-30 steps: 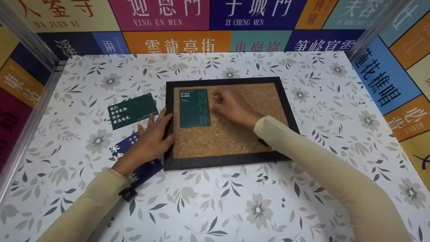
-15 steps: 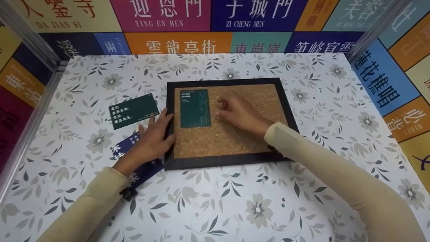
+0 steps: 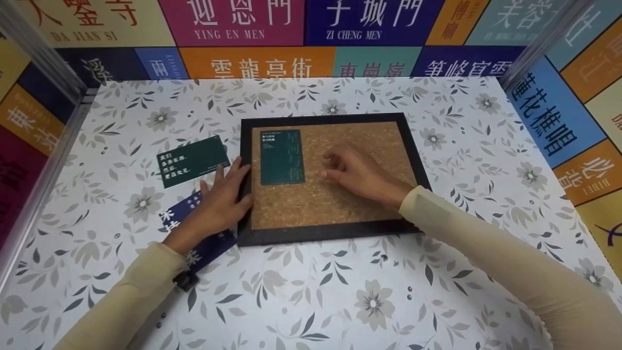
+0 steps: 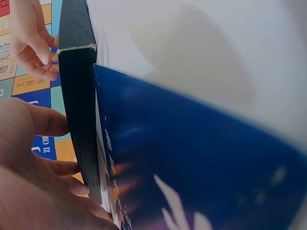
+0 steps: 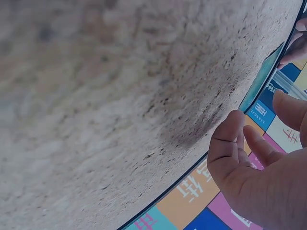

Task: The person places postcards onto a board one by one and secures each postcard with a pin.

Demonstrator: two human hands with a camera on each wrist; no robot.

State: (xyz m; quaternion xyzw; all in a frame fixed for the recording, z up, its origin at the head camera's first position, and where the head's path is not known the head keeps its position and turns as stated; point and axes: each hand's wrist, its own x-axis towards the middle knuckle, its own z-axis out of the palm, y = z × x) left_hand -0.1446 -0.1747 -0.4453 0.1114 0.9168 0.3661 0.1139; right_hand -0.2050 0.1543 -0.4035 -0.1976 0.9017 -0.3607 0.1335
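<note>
A cork board [image 3: 311, 206] with a black frame lies on the table, and a dark green card [image 3: 282, 160] sits upright on its left part. My left hand [image 3: 221, 204] rests against the frame's left side, fingers spread, as the left wrist view also shows at the black frame edge [image 4: 79, 105]. Under that hand and wrist lies a blue card [image 3: 216, 248], partly hidden. Over the middle of the cork is my right hand [image 3: 362, 172], its fingers loosely bent. The right wrist view shows a gap between thumb and fingers [image 5: 228, 143], with nothing held.
Another green card [image 3: 192, 163] with white writing lies on the table left of the frame. The tabletop [image 3: 311, 291] has a floral pattern. Colourful panels [image 3: 243, 24] with large lettering stand behind and at both sides.
My right hand has drawn away from the green card on the cork, rightward and slightly nearer to me. Its pinched fingertips have parted. My left hand and the cards stay put.
</note>
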